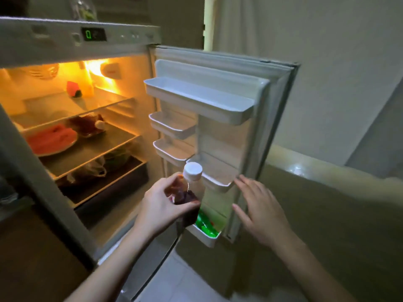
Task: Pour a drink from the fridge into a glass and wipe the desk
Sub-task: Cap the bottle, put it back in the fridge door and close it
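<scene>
My left hand [162, 205] grips a clear bottle [189, 188] with a white cap and dark reddish drink, held upright in front of the open fridge door [270, 131], just outside the lower door shelves. My right hand [259, 211] is open with fingers spread, its fingertips at the door's inner edge beside a small door shelf [220, 182]. No glass or desk is in view.
The lit fridge interior [72, 118] holds a plate of watermelon [51, 141], a dark dish, and bagged vegetables below. A green bottle [206, 225] lies in the bottom door bin. The upper door shelves hold nothing. A wall and a low ledge stand to the right.
</scene>
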